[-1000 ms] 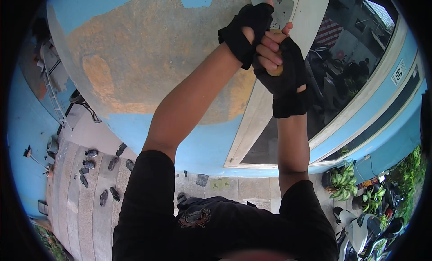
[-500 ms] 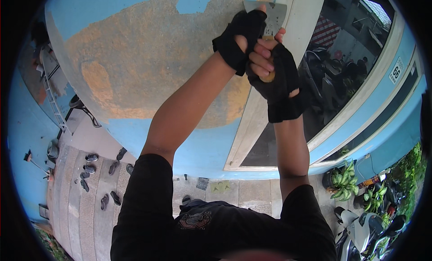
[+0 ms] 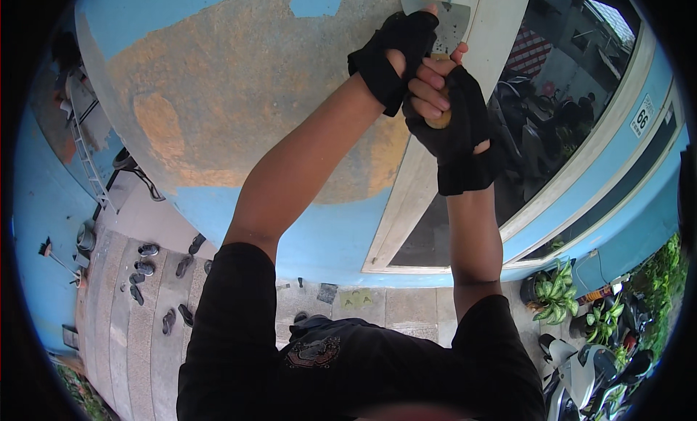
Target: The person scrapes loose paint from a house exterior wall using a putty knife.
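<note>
gloves: black fingerless ones on the left hand (image 3: 396, 54) and right hand (image 3: 454, 127), fingertips bare
sleeves: black short sleeves, forearms uncovered
shirt: black tee, small reddish-brown graphic on the chest

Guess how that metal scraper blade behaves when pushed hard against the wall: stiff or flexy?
The scraper blade looks thin, flat metal, so probably slightly springy. Both gloved hands, left hand and right hand, bear on it, suggesting it takes firm pressure. The wooden handle likely stays secure against gloves.

Both arms raised toward 12 o'clock. Left hand (image 3: 396, 54) gloved, fingerless, curled closed; right hand (image 3: 450, 120) gloved, fisted just at its 5 o'clock, touching.
</note>
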A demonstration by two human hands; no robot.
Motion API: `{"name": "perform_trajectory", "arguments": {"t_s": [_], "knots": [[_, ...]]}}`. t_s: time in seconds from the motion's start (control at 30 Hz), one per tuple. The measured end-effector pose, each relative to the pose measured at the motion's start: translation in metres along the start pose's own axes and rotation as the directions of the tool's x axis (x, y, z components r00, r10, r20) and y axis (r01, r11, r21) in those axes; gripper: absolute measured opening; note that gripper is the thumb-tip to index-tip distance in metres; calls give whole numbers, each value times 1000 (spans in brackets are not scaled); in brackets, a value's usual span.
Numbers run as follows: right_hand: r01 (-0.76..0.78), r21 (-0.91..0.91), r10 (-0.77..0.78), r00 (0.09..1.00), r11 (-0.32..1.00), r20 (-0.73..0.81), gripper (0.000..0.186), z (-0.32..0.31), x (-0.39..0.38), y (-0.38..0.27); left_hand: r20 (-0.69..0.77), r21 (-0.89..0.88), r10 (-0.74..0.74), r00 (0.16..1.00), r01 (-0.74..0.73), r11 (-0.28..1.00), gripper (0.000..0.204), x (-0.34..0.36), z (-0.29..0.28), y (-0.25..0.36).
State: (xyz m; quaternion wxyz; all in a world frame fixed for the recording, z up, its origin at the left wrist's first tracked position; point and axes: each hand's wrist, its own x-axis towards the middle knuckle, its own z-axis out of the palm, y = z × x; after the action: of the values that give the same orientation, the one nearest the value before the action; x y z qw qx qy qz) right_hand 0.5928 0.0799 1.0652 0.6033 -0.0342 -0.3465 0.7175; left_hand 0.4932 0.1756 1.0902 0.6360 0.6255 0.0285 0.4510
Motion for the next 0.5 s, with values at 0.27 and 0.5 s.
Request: {"name": "perform_trajectory", "arguments": {"t_s": [0.27,0.5], "knots": [[64,0,-64,993,998,102,14,-2,-8,2,57,-6,66,996,-66,998,57,1,-6,-9],[29,-33,-28,999,999,23,24,-8,-15,-1,-7,-80,43,999,-43,996,52,1,3,-19]]}}
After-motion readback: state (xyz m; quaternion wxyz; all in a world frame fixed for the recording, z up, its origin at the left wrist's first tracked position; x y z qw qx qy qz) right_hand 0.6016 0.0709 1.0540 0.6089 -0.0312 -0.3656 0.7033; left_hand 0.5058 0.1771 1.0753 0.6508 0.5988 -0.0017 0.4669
